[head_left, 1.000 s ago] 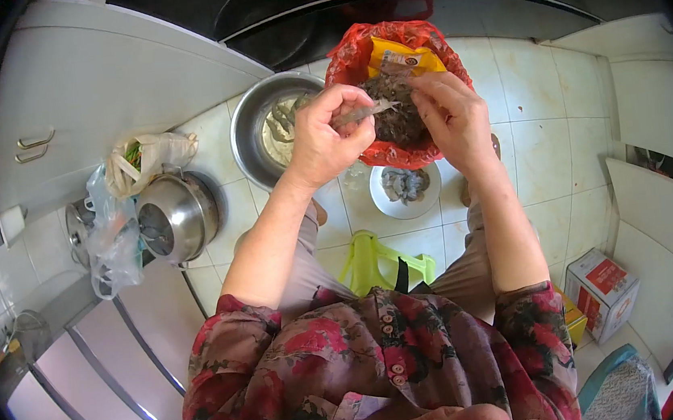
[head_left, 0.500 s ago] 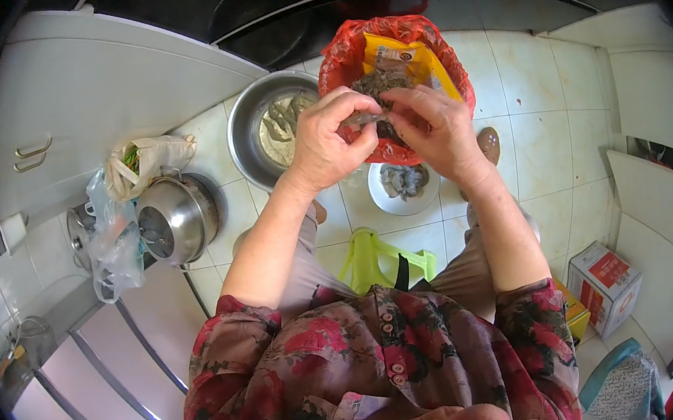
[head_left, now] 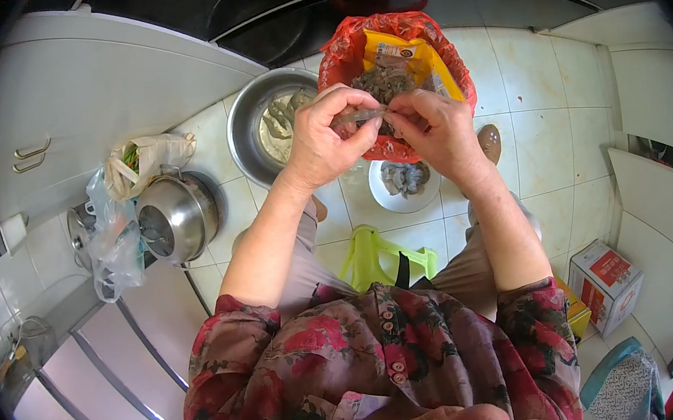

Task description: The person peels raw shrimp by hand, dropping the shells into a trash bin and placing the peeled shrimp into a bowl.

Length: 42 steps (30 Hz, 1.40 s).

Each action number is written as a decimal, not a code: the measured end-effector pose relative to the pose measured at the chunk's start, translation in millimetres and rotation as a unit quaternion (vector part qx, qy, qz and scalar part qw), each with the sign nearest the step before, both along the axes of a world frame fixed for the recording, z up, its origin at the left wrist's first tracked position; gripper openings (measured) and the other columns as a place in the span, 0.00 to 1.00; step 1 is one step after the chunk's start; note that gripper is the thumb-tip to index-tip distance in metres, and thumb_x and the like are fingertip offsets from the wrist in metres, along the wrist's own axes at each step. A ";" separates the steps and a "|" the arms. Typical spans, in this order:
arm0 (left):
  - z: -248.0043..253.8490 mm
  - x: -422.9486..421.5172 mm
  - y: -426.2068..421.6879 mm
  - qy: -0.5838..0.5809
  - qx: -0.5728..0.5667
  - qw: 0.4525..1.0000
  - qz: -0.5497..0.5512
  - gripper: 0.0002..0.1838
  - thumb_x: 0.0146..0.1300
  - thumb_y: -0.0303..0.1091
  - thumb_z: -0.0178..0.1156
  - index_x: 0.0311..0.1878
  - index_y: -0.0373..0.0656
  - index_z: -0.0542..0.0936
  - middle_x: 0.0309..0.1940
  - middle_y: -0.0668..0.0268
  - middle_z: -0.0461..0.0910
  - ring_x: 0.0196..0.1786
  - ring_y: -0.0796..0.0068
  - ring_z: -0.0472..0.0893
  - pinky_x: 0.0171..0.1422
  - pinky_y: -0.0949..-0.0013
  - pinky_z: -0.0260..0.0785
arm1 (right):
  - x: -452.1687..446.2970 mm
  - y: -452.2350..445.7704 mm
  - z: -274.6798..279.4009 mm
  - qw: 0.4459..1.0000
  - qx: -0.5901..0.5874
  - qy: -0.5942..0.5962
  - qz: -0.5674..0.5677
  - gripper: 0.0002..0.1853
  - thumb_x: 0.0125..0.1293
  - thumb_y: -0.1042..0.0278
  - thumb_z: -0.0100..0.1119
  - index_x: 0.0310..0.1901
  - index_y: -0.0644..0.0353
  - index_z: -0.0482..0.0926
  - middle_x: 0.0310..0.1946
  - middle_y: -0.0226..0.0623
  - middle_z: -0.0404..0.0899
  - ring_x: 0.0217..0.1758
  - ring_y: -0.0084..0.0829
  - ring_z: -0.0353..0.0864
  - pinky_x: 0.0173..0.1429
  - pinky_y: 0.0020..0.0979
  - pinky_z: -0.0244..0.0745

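Observation:
A grey shrimp (head_left: 360,116) lies between the thumb and fingers of my left hand (head_left: 326,140). My right hand (head_left: 440,129) pinches its right-hand end. Both hands are over the front of a bin lined with a red plastic bag (head_left: 464,84). In the bin are a heap of shrimp shells and heads (head_left: 383,84) and a yellow packet (head_left: 424,57). Left of it, a metal basin (head_left: 243,148) holds several whole shrimp (head_left: 282,116), partly hidden by my left hand. Below the hands, a white bowl (head_left: 382,198) contains peeled shrimp (head_left: 405,179).
A light green plastic stool (head_left: 366,260) stands between my legs. At left are a steel pot (head_left: 191,216), a clear plastic bag (head_left: 116,239) and a beige bag with greens (head_left: 157,158). A white and red box (head_left: 607,285) sits on the tiled floor at right, near cabinets.
The shrimp now shows more lengthwise between my hands. My right fingertips have closed in on its end, and the hands have otherwise barely moved.

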<state>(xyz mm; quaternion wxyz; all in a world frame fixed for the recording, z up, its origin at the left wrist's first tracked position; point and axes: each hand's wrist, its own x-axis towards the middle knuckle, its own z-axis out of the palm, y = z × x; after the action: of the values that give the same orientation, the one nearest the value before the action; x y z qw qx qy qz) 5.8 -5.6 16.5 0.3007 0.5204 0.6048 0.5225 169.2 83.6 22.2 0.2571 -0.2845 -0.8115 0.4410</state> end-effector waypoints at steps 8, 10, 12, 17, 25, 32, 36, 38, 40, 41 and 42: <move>2.8 -0.8 -1.4 0.090 -0.019 0.996 0.005 0.11 0.50 0.19 0.65 0.38 0.41 0.81 0.35 0.67 0.81 0.36 0.79 0.81 0.35 0.78 0.74 | 1.1 0.4 0.5 1.000 -0.001 -0.002 0.009 0.05 0.57 0.74 0.64 0.34 0.63 0.79 0.31 0.43 0.81 0.35 0.43 0.83 0.39 0.35 0.78; -0.8 0.4 -0.5 0.113 -0.006 0.993 0.018 0.11 0.49 0.19 0.65 0.37 0.41 0.81 0.35 0.66 0.81 0.36 0.77 0.82 0.34 0.77 0.77 | 2.3 1.6 -1.6 1.000 -0.004 -0.018 0.019 0.05 0.58 0.74 0.64 0.34 0.63 0.79 0.31 0.43 0.81 0.35 0.44 0.83 0.39 0.36 0.78; -3.4 1.5 1.4 0.131 0.021 0.991 0.028 0.10 0.49 0.21 0.66 0.36 0.43 0.81 0.33 0.67 0.81 0.31 0.76 0.81 0.31 0.76 0.75 | 2.5 1.8 -2.8 1.000 -0.002 -0.019 0.016 0.05 0.58 0.74 0.63 0.34 0.63 0.79 0.31 0.43 0.81 0.35 0.44 0.83 0.39 0.36 0.78; -3.1 2.6 1.6 0.155 0.039 0.986 0.038 0.10 0.49 0.23 0.67 0.36 0.45 0.80 0.32 0.68 0.80 0.28 0.73 0.81 0.29 0.74 0.74 | 2.6 2.3 -3.6 1.000 -0.001 -0.022 0.017 0.04 0.58 0.74 0.63 0.34 0.63 0.79 0.31 0.43 0.81 0.35 0.45 0.83 0.39 0.36 0.78; -0.6 1.9 1.5 0.220 0.059 0.973 0.038 0.09 0.49 0.25 0.67 0.35 0.46 0.80 0.33 0.69 0.81 0.30 0.72 0.82 0.31 0.72 0.76 | 4.8 2.5 -5.0 1.000 -0.002 -0.024 0.004 0.05 0.56 0.76 0.63 0.34 0.63 0.79 0.31 0.43 0.82 0.35 0.44 0.83 0.39 0.36 0.78; -1.6 1.2 -0.8 0.232 0.053 0.970 0.045 0.12 0.45 0.21 0.68 0.35 0.44 0.81 0.33 0.65 0.82 0.36 0.66 0.83 0.39 0.69 0.76 | 8.5 7.1 -7.5 0.999 0.031 -0.025 0.013 0.05 0.60 0.77 0.64 0.37 0.66 0.79 0.28 0.37 0.82 0.29 0.25 0.85 0.33 0.25 0.80; -2.6 1.0 -0.7 0.244 0.060 0.967 0.051 0.12 0.44 0.22 0.68 0.35 0.45 0.81 0.34 0.65 0.82 0.36 0.66 0.83 0.39 0.69 0.76 | 9.4 7.5 -8.4 0.999 0.020 -0.031 0.024 0.05 0.61 0.77 0.63 0.37 0.66 0.79 0.27 0.37 0.82 0.28 0.26 0.85 0.33 0.26 0.79; -3.2 0.9 -0.9 0.249 0.063 0.965 0.053 0.13 0.44 0.22 0.68 0.35 0.45 0.81 0.34 0.65 0.82 0.36 0.66 0.83 0.39 0.69 0.76 | 9.5 7.5 -8.5 0.999 0.016 -0.032 0.029 0.04 0.61 0.77 0.63 0.37 0.66 0.79 0.27 0.37 0.82 0.28 0.26 0.85 0.32 0.26 0.79; -4.7 0.4 -1.0 0.268 0.066 0.960 0.055 0.13 0.44 0.22 0.68 0.35 0.45 0.81 0.34 0.66 0.82 0.36 0.66 0.83 0.39 0.68 0.76 | 9.4 7.7 -7.3 0.998 0.041 -0.029 0.028 0.04 0.61 0.77 0.63 0.37 0.65 0.79 0.26 0.37 0.82 0.27 0.26 0.85 0.32 0.26 0.78; -5.3 0.2 -0.4 0.268 0.065 0.960 0.055 0.13 0.44 0.22 0.68 0.35 0.45 0.81 0.34 0.66 0.82 0.36 0.66 0.83 0.39 0.68 0.76 | 9.2 7.7 -7.1 0.998 0.041 -0.029 0.028 0.04 0.61 0.77 0.63 0.37 0.65 0.79 0.26 0.37 0.82 0.27 0.26 0.85 0.32 0.26 0.78; -6.0 0.0 0.7 0.281 0.082 0.954 0.058 0.11 0.45 0.23 0.67 0.35 0.46 0.81 0.33 0.68 0.81 0.34 0.67 0.82 0.36 0.69 0.76 | 9.1 7.8 -7.0 0.998 0.045 -0.029 0.030 0.04 0.61 0.76 0.63 0.37 0.65 0.79 0.26 0.37 0.81 0.27 0.27 0.85 0.32 0.27 0.78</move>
<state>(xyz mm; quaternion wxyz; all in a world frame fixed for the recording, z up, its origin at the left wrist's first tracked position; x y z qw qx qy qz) 5.8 -4.9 10.4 0.0441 0.6334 0.6488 0.4195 178.3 91.4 15.2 0.2328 -0.2608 -0.8457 0.4033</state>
